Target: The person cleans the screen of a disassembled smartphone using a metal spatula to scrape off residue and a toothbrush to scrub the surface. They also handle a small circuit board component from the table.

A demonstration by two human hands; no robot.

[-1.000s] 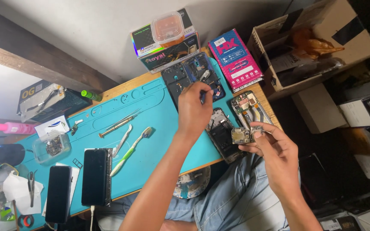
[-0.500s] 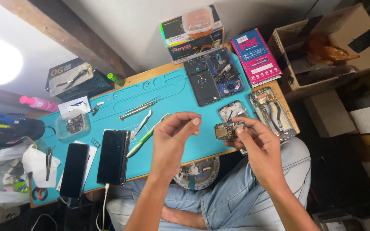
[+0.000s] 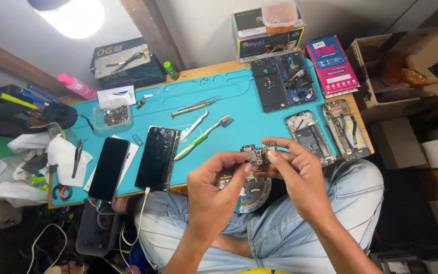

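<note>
Both my hands hold a small dark phone circuit board (image 3: 257,153) above the front edge of the turquoise work mat (image 3: 229,104). My left hand (image 3: 219,190) pinches its left end. My right hand (image 3: 295,175) grips its right end with thumb and fingertips. Just behind the board lie two opened phone bodies (image 3: 307,134) (image 3: 345,129) with their insides showing. Farther back rest two dark back frames (image 3: 285,81).
A toothbrush (image 3: 201,138), tweezers (image 3: 193,106) and a white pry tool lie mid-mat. Two dark phones (image 3: 158,157) (image 3: 109,167) sit at the left, one on a cable. Boxes line the back wall; a cardboard box (image 3: 406,66) stands right. A round dish (image 3: 252,195) rests on my lap.
My left hand has come back from the mat's rear to the circuit board, and both hands now hold it closer to me. The view has tilted toward the left.
</note>
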